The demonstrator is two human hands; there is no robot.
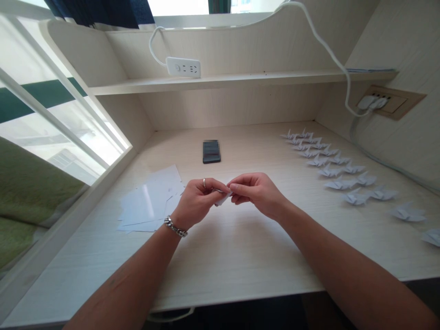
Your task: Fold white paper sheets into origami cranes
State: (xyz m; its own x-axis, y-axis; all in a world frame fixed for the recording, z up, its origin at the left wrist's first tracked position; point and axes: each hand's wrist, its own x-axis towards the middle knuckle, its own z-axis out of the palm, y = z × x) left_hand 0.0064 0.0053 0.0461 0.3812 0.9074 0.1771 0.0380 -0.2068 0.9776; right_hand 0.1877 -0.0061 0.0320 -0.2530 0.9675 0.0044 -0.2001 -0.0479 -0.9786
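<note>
Both my hands meet above the middle of the desk [220,256]. My left hand [197,199], with a ring and a chain bracelet, pinches one end of a small folded piece of white paper [224,198]. My right hand [256,192] pinches the other end, fingers closed. The paper is mostly hidden between my fingertips. A loose stack of white paper sheets [149,201] lies flat just left of my left hand.
Two rows of several folded paper cranes [338,172] run along the right side of the desk. A dark phone [211,151] lies beyond my hands. A power strip [183,67] sits on the shelf, and a wall socket [378,101] with plugs is at right.
</note>
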